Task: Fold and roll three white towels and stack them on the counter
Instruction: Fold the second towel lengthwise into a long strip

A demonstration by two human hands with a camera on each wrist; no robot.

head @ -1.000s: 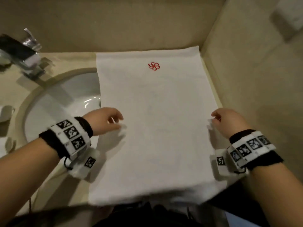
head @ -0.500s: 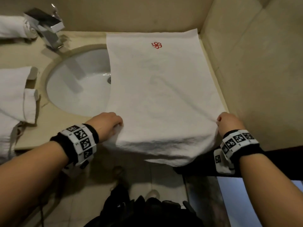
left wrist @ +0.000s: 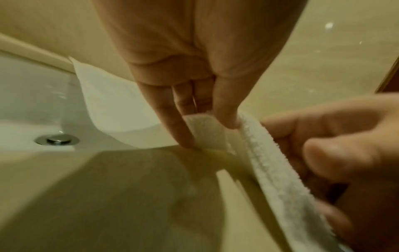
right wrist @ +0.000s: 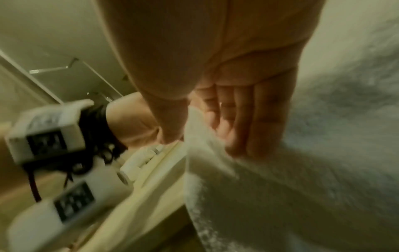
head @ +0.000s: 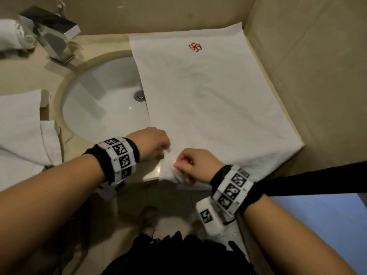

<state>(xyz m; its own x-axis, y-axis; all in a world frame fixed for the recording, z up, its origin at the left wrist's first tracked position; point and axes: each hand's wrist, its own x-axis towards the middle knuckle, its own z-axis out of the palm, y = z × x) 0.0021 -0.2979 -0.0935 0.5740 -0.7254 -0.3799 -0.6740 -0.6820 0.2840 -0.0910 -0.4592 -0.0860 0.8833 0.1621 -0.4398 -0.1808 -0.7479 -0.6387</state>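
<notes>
A white towel [head: 208, 96] with a red flower logo [head: 195, 47] lies flat on the beige counter [head: 23, 76], its left side over the sink. My left hand [head: 153, 144] pinches the towel's near left corner [left wrist: 205, 131] between thumb and fingers. Just to its right, my right hand [head: 190, 165] grips the same near edge [right wrist: 200, 141], fingers curled over the cloth. The two hands are close together at the counter's front edge.
A white sink basin [head: 103, 100] with a metal drain [head: 140, 95] sits left of the towel, a chrome tap [head: 53, 34] behind it. More white towels [head: 23, 132] lie at the left, one rolled [head: 12, 36] by the tap. A wall [head: 307, 76] bounds the right side.
My right hand has moved left along the towel's near edge from the right corner to beside my left hand. The overhanging near part now lies on the counter.
</notes>
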